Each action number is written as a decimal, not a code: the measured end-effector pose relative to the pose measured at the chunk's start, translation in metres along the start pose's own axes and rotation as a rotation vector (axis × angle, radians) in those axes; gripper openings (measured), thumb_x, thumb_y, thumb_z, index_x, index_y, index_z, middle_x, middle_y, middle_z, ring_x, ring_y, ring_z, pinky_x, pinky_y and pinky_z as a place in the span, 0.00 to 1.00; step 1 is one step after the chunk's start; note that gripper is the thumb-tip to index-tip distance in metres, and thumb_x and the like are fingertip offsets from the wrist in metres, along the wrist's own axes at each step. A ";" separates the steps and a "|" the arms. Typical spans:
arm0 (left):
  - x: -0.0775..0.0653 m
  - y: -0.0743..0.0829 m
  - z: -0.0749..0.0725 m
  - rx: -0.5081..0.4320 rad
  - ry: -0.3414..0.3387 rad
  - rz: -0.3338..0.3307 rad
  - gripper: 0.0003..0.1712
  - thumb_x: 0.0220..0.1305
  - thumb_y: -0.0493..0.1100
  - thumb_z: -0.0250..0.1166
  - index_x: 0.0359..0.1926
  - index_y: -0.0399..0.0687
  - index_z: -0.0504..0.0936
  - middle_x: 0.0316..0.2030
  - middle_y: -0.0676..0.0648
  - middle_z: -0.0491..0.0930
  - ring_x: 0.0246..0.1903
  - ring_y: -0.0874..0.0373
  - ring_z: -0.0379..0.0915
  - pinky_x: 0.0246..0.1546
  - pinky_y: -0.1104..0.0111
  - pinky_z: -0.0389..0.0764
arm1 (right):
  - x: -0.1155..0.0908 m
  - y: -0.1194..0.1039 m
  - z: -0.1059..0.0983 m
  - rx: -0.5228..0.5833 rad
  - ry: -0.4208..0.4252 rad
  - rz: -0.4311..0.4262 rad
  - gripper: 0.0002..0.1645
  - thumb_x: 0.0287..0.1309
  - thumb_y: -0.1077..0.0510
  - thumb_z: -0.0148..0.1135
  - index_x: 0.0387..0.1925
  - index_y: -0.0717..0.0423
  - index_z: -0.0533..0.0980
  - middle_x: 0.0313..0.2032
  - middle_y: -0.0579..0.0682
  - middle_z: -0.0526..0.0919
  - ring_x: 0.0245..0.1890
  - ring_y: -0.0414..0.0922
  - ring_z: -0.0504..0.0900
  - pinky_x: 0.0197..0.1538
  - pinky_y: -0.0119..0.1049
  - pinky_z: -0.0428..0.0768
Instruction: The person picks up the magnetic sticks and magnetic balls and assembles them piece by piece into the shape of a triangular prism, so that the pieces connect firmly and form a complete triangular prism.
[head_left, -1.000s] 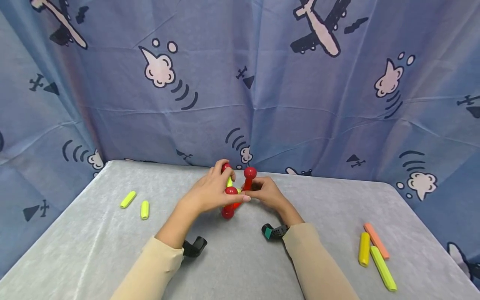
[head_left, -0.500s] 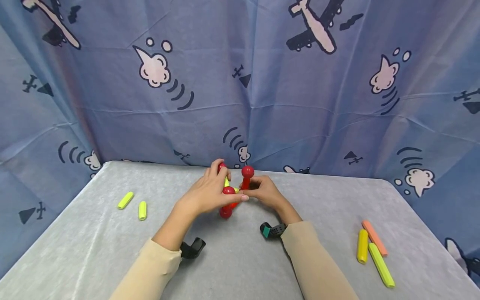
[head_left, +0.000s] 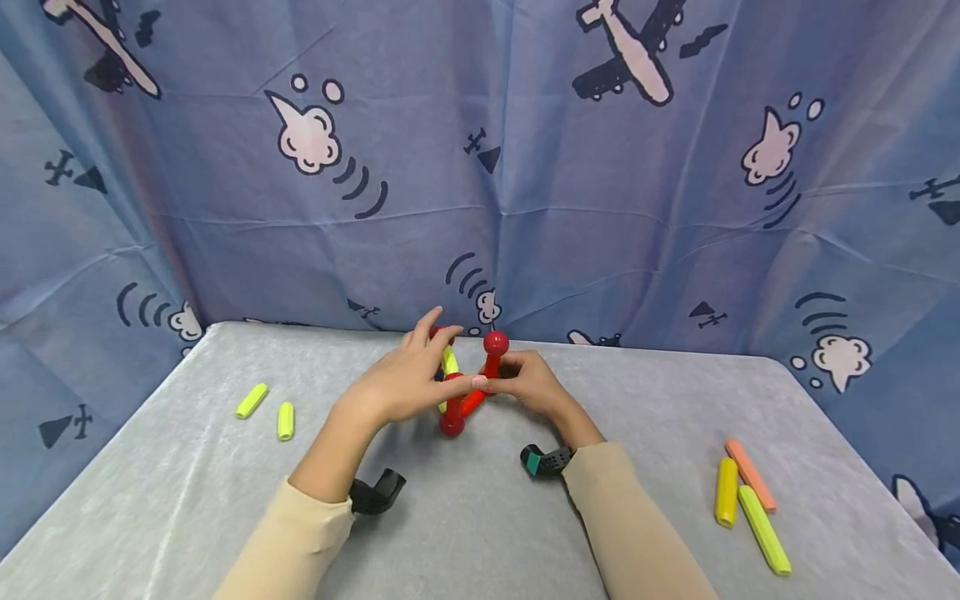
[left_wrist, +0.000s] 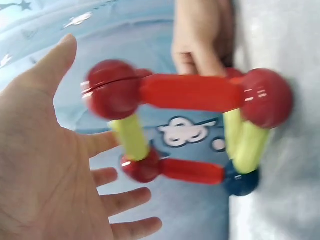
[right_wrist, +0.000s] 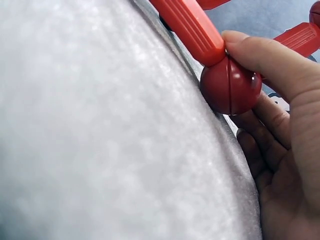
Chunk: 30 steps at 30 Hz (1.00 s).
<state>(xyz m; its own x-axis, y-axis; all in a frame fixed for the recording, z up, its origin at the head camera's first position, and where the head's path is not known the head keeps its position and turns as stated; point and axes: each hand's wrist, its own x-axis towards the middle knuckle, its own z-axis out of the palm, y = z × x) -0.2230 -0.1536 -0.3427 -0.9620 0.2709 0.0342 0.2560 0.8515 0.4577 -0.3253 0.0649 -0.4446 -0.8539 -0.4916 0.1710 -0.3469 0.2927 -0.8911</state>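
Loosely spread, the fingers of the left hand stand wide apart and grip nothing, palm turned toward a ball-and-rod toy frame. Its index finger reaches behind a lime rod of that frame, so contact is impossible to tell. The right hand pinches the frame, its thumb pressed where a red rod meets a dark red ball; its other fingers curl under the ball, partly in shadow, and from the head camera they are mostly hidden.

The frame sits between the two hands, over the far half of the table; whether it rests on the cloth is unclear. It joins red balls with red and lime rods, and has one navy ball at a corner, blurred in the left wrist view and largely covered in the head view. Another red ball there is partly masked by the left fingers.

Farther out, two short lime rods lie apart from each other on the left. Well to the right, a yellow rod, a coral rod and a long lime rod lie close together. Black wrist cameras jut from beige sleeves, which the bottom edge cuts off. Behind hangs a blue airplane-print curtain, cropped above.
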 end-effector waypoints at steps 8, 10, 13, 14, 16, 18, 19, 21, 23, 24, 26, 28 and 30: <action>-0.020 -0.007 -0.018 0.053 0.017 -0.057 0.44 0.66 0.76 0.52 0.73 0.56 0.69 0.77 0.44 0.58 0.75 0.42 0.58 0.67 0.38 0.68 | -0.002 0.002 0.004 0.000 0.005 0.029 0.13 0.52 0.60 0.76 0.40 0.61 0.86 0.35 0.56 0.88 0.35 0.45 0.80 0.42 0.35 0.80; -0.026 -0.013 -0.021 0.088 0.014 -0.037 0.41 0.67 0.75 0.53 0.69 0.56 0.73 0.74 0.44 0.64 0.73 0.43 0.62 0.67 0.39 0.69 | -0.002 0.001 0.004 0.004 0.012 0.031 0.13 0.52 0.60 0.76 0.40 0.61 0.86 0.36 0.56 0.88 0.35 0.45 0.80 0.42 0.35 0.80; -0.036 -0.026 -0.026 0.125 0.020 -0.006 0.36 0.67 0.72 0.56 0.64 0.56 0.78 0.70 0.46 0.71 0.69 0.44 0.68 0.65 0.41 0.72 | -0.002 0.001 0.004 0.004 0.023 0.038 0.13 0.53 0.60 0.76 0.40 0.61 0.86 0.36 0.56 0.87 0.36 0.46 0.79 0.42 0.35 0.79; -0.039 -0.031 -0.028 0.131 0.022 -0.010 0.34 0.67 0.71 0.57 0.63 0.56 0.79 0.69 0.46 0.72 0.69 0.44 0.69 0.64 0.41 0.72 | -0.002 0.001 0.004 0.007 0.027 0.041 0.13 0.53 0.60 0.76 0.40 0.60 0.86 0.36 0.56 0.87 0.36 0.46 0.79 0.42 0.35 0.79; -0.047 -0.043 -0.030 0.139 0.018 -0.040 0.32 0.68 0.67 0.60 0.63 0.54 0.79 0.66 0.45 0.75 0.66 0.44 0.72 0.63 0.42 0.74 | -0.002 0.001 0.003 0.008 0.033 0.047 0.13 0.53 0.60 0.76 0.40 0.60 0.86 0.36 0.56 0.87 0.37 0.47 0.79 0.42 0.36 0.79; -0.055 -0.056 -0.030 0.161 -0.002 -0.066 0.31 0.66 0.62 0.64 0.63 0.51 0.79 0.62 0.43 0.78 0.63 0.44 0.74 0.59 0.43 0.76 | -0.002 0.002 0.002 0.004 0.032 0.051 0.13 0.53 0.59 0.76 0.41 0.60 0.86 0.37 0.56 0.87 0.37 0.47 0.79 0.43 0.36 0.79; -0.059 -0.062 -0.031 0.172 -0.013 -0.077 0.31 0.65 0.59 0.66 0.63 0.49 0.78 0.60 0.42 0.79 0.60 0.44 0.75 0.58 0.44 0.77 | -0.002 0.001 0.002 0.001 0.029 0.050 0.13 0.53 0.59 0.76 0.41 0.60 0.86 0.37 0.56 0.88 0.37 0.47 0.79 0.43 0.36 0.79; -0.065 -0.072 -0.031 0.180 -0.027 -0.090 0.32 0.61 0.55 0.69 0.63 0.47 0.78 0.57 0.41 0.80 0.57 0.45 0.77 0.53 0.47 0.79 | -0.001 0.000 0.001 -0.003 0.022 0.048 0.14 0.53 0.59 0.76 0.41 0.60 0.86 0.37 0.56 0.88 0.37 0.47 0.79 0.44 0.36 0.79; -0.069 -0.080 -0.031 0.194 -0.039 -0.102 0.35 0.57 0.52 0.72 0.64 0.46 0.77 0.54 0.40 0.80 0.53 0.44 0.78 0.49 0.48 0.80 | -0.001 0.001 0.001 -0.006 0.020 0.053 0.14 0.53 0.59 0.76 0.41 0.60 0.86 0.37 0.56 0.87 0.38 0.47 0.79 0.44 0.36 0.79; -0.070 -0.083 -0.032 0.197 -0.043 -0.111 0.36 0.56 0.51 0.73 0.64 0.45 0.76 0.54 0.39 0.79 0.52 0.43 0.79 0.48 0.48 0.80 | -0.001 0.000 0.001 -0.009 0.023 0.057 0.13 0.53 0.60 0.76 0.41 0.59 0.86 0.37 0.56 0.87 0.38 0.47 0.79 0.44 0.37 0.79; -0.071 -0.089 -0.034 0.205 -0.052 -0.146 0.37 0.54 0.51 0.74 0.64 0.44 0.76 0.54 0.37 0.78 0.50 0.42 0.79 0.47 0.47 0.80 | -0.002 0.000 0.001 -0.007 0.029 0.052 0.13 0.53 0.60 0.76 0.41 0.60 0.86 0.36 0.56 0.87 0.37 0.47 0.79 0.44 0.37 0.79; -0.072 -0.096 -0.036 0.223 -0.058 -0.179 0.38 0.53 0.50 0.75 0.63 0.43 0.76 0.54 0.36 0.78 0.48 0.43 0.80 0.46 0.46 0.80 | -0.002 0.000 0.001 -0.001 0.032 0.052 0.13 0.53 0.60 0.76 0.41 0.60 0.86 0.36 0.55 0.87 0.37 0.47 0.79 0.44 0.37 0.79; -0.072 -0.103 -0.038 0.240 -0.056 -0.202 0.38 0.52 0.49 0.76 0.63 0.43 0.77 0.54 0.35 0.78 0.47 0.42 0.80 0.45 0.45 0.80 | -0.001 0.000 0.001 -0.001 0.032 0.047 0.13 0.53 0.60 0.76 0.40 0.60 0.86 0.36 0.56 0.87 0.37 0.47 0.79 0.44 0.37 0.79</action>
<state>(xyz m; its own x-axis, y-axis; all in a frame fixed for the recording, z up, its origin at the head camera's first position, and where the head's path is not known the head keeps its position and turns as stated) -0.1836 -0.2778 -0.3583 -0.9906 0.1039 -0.0886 0.0815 0.9705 0.2268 -0.3237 0.0650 -0.4448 -0.8813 -0.4507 0.1424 -0.3063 0.3152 -0.8982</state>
